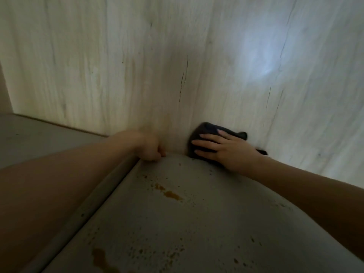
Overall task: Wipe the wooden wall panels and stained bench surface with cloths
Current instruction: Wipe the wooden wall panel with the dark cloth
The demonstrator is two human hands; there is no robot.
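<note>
A pale wood-grain wall panel [137,66] fills the upper view. Below it runs the grey bench surface [197,223], marked with brown stains [171,194] and small specks. My right hand [226,149] presses a dark cloth [202,131] flat against the wall just above the bench's far edge, fingers straight and spread. My left hand [149,147] is at the bench's far left corner with its fingers curled over the edge, beside the wall. No cloth shows in the left hand.
A lower grey ledge [39,134] lies to the left, beyond the bench's rounded side edge [94,205]. Dark cracks [183,81] run down the panel. A bluish light patch [260,62] glows on the wall at the right.
</note>
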